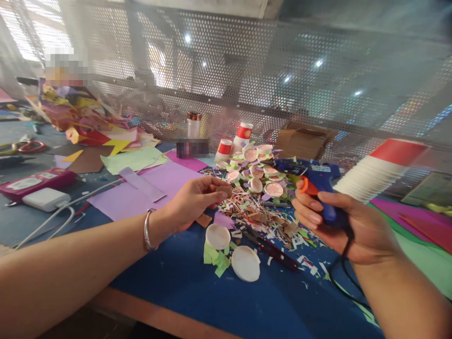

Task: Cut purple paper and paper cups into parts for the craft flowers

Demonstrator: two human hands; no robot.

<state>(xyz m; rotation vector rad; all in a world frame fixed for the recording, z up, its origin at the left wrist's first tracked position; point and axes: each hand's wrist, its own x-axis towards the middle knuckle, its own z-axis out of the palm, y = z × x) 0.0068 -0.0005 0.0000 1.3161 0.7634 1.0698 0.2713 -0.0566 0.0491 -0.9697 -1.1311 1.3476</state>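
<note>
My right hand is wrapped round the handle of a blue glue gun with an orange trigger. Its nozzle points left, toward a heap of small paper-cup bottoms trimmed with green and purple paper. My left hand is closed in a pinch in front of that heap; whatever lies between its fingertips is too small to make out. Below it on the blue table are two white paper discs, one with light green paper strips beside it. A dark red, slim tool lies among the paper scraps.
Paper scraps spread across the middle. A leaning stack of paper cups stands right, near coloured sheets. Purple paper, a power strip with a white charger, and scissors lie left. A perforated screen closes the back.
</note>
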